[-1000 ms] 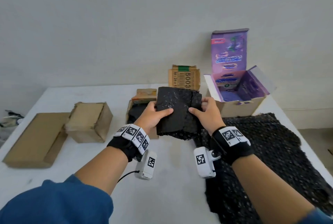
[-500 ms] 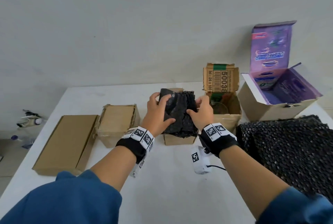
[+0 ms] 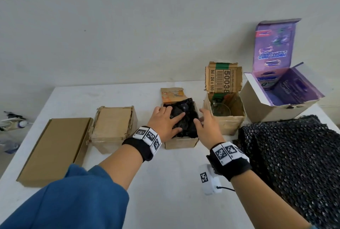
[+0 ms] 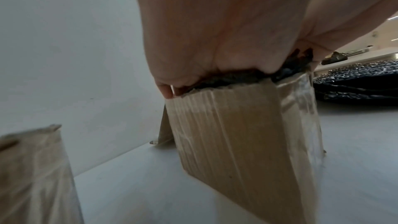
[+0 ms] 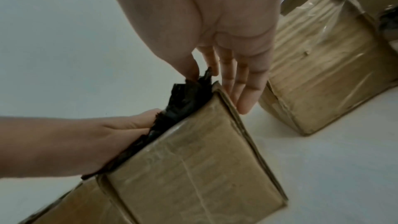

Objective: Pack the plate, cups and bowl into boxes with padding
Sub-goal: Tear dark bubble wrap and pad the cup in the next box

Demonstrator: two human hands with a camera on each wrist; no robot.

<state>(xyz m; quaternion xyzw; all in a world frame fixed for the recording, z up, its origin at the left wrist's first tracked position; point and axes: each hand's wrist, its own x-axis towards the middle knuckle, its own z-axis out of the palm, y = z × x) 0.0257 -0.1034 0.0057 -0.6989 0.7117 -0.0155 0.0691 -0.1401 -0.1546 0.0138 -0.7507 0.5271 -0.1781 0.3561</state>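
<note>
left hand (image 3: 166, 124) lies flat on a black padded bundle (image 3: 185, 118) sitting in the small open box (image 3: 181, 142) mid-tabletop; fingers straight and spread, pressing down, not gripping. left wrist view agrees: palm squashing dark wrap at the box rim. right hand (image 3: 208, 127) is at the box's right side, fingers nearly straight. in the right wrist view its thumb and forefinger seem to nip a corner of the wrap while the other fingers run down the outer wall. can't tell what's inside the bundle; presumably a cup or the bowl.

next box to the right (image 3: 225, 118), flap up, holds a clear glass cup (image 3: 220, 110) w/ no padding round it yet. purple-lined box (image 3: 279, 101) stands open near the tabletop's far right corner. big sheet of black bubble wrap (image 3: 294, 155) lies along the right edge. a shut box (image 3: 114, 127) and a flat carton (image 3: 55, 147) sit towards the left edge.

handling, my guess: the wrap is soft, light, springy, so it'll puff back up unless tucked under the rim. contents prob. fragile, so press w/ a flat palm, not fingertips. hold the box by its side walls; the cardboard looks thin and worn. the glass cup is slick and breakable, so take it round the body and wrap before boxing.
</note>
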